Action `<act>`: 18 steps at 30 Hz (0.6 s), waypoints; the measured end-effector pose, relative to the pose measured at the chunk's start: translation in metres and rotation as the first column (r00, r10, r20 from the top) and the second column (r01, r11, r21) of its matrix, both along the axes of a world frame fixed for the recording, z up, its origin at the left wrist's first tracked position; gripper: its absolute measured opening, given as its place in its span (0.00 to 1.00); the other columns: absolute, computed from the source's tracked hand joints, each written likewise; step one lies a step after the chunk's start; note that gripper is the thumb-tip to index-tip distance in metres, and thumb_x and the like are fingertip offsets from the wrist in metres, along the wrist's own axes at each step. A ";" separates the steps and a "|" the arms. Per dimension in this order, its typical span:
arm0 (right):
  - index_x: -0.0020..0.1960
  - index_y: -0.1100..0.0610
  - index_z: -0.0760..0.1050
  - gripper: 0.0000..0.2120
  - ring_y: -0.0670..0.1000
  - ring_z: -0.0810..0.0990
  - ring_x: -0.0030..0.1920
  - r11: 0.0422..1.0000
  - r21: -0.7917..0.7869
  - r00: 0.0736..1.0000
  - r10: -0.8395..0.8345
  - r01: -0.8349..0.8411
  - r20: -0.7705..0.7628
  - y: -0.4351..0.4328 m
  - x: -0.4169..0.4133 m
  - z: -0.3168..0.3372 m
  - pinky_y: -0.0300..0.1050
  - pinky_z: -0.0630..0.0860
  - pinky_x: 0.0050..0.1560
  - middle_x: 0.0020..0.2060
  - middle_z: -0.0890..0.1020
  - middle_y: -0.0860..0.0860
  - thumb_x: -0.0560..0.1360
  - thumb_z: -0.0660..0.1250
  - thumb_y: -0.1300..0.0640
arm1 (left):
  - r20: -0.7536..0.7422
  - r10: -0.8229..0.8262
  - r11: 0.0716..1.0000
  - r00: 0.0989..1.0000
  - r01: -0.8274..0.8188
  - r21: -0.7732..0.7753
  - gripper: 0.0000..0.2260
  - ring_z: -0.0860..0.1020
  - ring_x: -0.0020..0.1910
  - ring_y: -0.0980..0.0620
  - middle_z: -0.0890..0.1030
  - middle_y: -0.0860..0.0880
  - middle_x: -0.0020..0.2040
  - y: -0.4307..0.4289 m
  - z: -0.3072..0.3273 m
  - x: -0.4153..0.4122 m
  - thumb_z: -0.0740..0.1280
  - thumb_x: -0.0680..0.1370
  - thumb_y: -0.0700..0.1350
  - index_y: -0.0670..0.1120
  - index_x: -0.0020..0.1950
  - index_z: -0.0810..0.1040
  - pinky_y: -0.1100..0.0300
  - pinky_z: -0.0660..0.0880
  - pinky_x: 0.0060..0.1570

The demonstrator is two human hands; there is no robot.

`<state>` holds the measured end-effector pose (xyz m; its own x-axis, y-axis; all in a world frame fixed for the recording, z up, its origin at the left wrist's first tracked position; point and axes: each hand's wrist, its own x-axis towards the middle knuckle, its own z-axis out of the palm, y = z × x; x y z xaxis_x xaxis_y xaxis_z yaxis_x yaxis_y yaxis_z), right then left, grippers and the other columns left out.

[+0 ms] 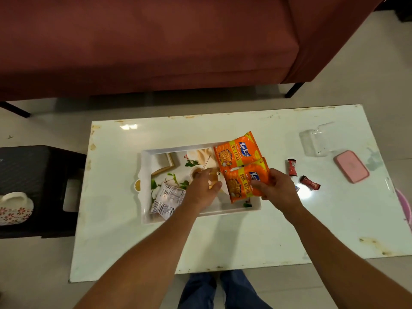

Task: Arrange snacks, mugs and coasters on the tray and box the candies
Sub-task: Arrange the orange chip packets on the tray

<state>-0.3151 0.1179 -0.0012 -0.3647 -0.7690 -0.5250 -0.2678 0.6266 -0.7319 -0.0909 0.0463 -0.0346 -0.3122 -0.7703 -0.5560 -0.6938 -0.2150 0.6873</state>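
A white tray (146, 166) with a printed floral base lies mid-table. Two orange snack packets overlap at its right end: the far one (236, 151) lies flat, and my right hand (275, 187) grips the near one (242, 182) by its right edge. My left hand (204, 186) hovers over the tray's middle with fingers loosely curled and nothing held. A silvery snack packet (167, 200) rests at the tray's near left. Two red candies (292, 167) (310, 182) lie on the table to the right. Beyond them sit a clear plastic box (316, 139) and its pink lid (351, 166).
The white table (234, 237) stands before a maroon sofa (156, 41). A dark stool (33, 175) at the left carries a white floral mug (15, 207). A pink object (404, 204) pokes in at the table's right edge. My feet show below the near edge.
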 end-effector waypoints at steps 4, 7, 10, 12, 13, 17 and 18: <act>0.59 0.53 0.77 0.17 0.51 0.85 0.48 0.988 0.088 0.984 -0.137 0.127 0.113 0.008 0.004 -0.016 0.48 0.84 0.42 0.53 0.85 0.53 0.72 0.77 0.51 | 0.027 0.023 0.999 0.999 -0.022 -0.042 0.20 0.77 0.66 0.43 0.76 0.46 0.70 0.031 -0.010 -0.020 0.62 0.83 0.53 0.51 0.75 0.69 0.43 0.75 0.64; 0.62 0.54 0.77 0.22 0.55 0.84 0.51 0.980 0.157 0.990 -0.128 0.119 0.053 0.007 0.007 -0.033 0.56 0.85 0.49 0.55 0.84 0.53 0.72 0.77 0.47 | 0.063 -0.036 0.994 0.997 0.042 -0.102 0.20 0.76 0.66 0.41 0.75 0.45 0.70 0.041 -0.013 -0.034 0.61 0.83 0.51 0.52 0.76 0.68 0.46 0.76 0.61; 0.62 0.55 0.77 0.25 0.54 0.83 0.51 0.981 0.183 0.993 -0.037 0.057 -0.110 0.004 0.010 -0.039 0.52 0.82 0.51 0.54 0.84 0.52 0.72 0.74 0.41 | 0.145 -0.084 0.993 0.986 0.096 -0.076 0.24 0.73 0.69 0.41 0.69 0.43 0.73 0.043 -0.015 -0.045 0.61 0.84 0.50 0.52 0.80 0.62 0.46 0.73 0.65; 0.61 0.55 0.77 0.26 0.52 0.81 0.49 0.980 0.196 0.979 0.016 0.025 -0.206 0.001 0.013 -0.040 0.47 0.78 0.49 0.52 0.83 0.51 0.73 0.72 0.38 | 0.191 -0.100 0.993 0.976 0.111 -0.049 0.24 0.73 0.69 0.40 0.67 0.42 0.73 0.042 -0.014 -0.049 0.61 0.84 0.50 0.52 0.80 0.61 0.47 0.72 0.65; 0.61 0.55 0.76 0.27 0.53 0.81 0.49 0.978 0.208 0.970 0.042 0.010 -0.241 0.001 0.014 -0.041 0.47 0.77 0.48 0.52 0.83 0.51 0.72 0.71 0.37 | 0.202 -0.111 0.992 0.973 0.121 -0.041 0.25 0.73 0.69 0.39 0.67 0.42 0.73 0.042 -0.013 -0.050 0.61 0.83 0.49 0.52 0.80 0.61 0.47 0.72 0.65; 0.71 0.56 0.69 0.36 0.60 0.77 0.61 0.992 0.114 0.889 -0.001 0.060 -0.457 0.006 0.023 -0.032 0.56 0.77 0.56 0.63 0.76 0.59 0.72 0.71 0.36 | 0.204 -0.150 0.987 0.967 0.157 -0.023 0.25 0.74 0.69 0.39 0.68 0.43 0.73 0.038 -0.008 -0.045 0.63 0.82 0.49 0.52 0.78 0.63 0.45 0.74 0.64; 0.71 0.57 0.69 0.33 0.62 0.76 0.61 0.999 -0.010 0.829 -0.040 0.042 -0.558 0.010 0.026 -0.028 0.57 0.76 0.55 0.62 0.75 0.60 0.74 0.71 0.40 | 0.187 -0.123 0.987 0.975 0.139 -0.075 0.23 0.75 0.67 0.40 0.70 0.44 0.71 0.035 -0.005 -0.041 0.64 0.81 0.48 0.51 0.76 0.66 0.46 0.75 0.62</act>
<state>-0.2890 0.1279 -0.0293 -0.6275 -0.7457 -0.2238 -0.6043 0.6478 -0.4639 -0.1316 0.0812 -0.0392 -0.3135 -0.7774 -0.5453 -0.8268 -0.0590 0.5594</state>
